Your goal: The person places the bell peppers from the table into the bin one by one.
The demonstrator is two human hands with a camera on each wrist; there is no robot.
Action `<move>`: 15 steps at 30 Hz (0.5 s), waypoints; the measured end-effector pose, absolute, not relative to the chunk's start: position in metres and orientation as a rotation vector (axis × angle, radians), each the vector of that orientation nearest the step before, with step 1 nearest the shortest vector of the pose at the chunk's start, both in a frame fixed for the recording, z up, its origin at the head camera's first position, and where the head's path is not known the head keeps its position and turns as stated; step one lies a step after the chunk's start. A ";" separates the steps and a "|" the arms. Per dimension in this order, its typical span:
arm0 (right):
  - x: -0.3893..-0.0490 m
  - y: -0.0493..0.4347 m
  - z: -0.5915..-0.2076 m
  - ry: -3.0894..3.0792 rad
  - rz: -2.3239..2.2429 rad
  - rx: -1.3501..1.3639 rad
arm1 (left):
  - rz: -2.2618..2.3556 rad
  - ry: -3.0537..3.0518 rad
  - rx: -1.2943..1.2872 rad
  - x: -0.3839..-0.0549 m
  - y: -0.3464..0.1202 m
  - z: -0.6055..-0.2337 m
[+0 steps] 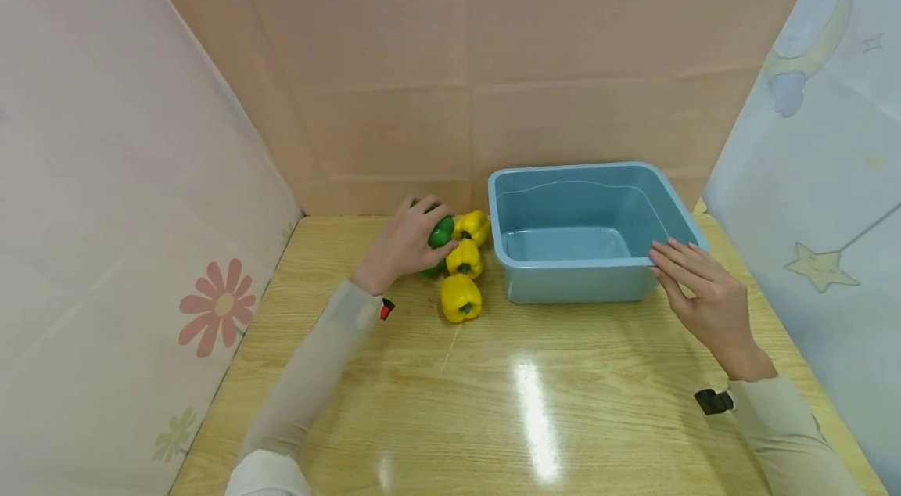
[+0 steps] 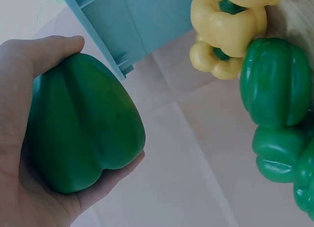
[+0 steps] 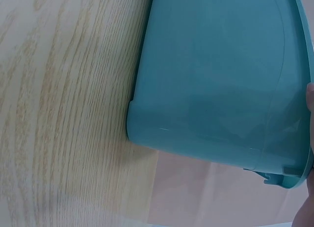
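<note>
My left hand (image 1: 408,242) grips a green bell pepper (image 2: 88,128), fingers and thumb around its sides, as the left wrist view shows. Several other green peppers (image 2: 275,82) sit near it, mostly hidden under the hand in the head view. Three yellow bell peppers (image 1: 461,298) stand in a row just right of that hand. A blue plastic tub (image 1: 577,281) is further right, with no contents visible. My right hand (image 1: 704,300) rests on the tub's front right corner, fingers fairly straight over the rim and the thumb against the outside.
The tub and peppers stand on a wood-grain table (image 1: 450,402), toward its back edge. A brown sheet (image 1: 464,73) hangs behind. Pale patterned sheets enclose the left (image 1: 141,167) and right (image 1: 831,191) sides.
</note>
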State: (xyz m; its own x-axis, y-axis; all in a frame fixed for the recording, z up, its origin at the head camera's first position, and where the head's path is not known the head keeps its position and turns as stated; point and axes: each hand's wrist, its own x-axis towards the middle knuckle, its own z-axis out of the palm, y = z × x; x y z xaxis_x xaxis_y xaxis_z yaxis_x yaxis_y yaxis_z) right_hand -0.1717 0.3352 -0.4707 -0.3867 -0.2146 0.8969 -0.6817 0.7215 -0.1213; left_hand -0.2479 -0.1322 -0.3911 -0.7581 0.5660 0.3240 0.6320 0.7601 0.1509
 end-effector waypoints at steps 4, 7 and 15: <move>-0.172 0.337 -0.471 -1.957 0.592 0.685 | -0.367 -2.683 -0.937 -0.251 -0.130 -0.386; -0.172 0.338 -0.472 -1.969 0.590 0.685 | -0.379 -2.686 -0.930 -0.253 -0.128 -0.383; -0.171 0.340 -0.472 -1.992 0.602 0.685 | -0.395 -2.672 -0.941 -0.258 -0.121 -0.374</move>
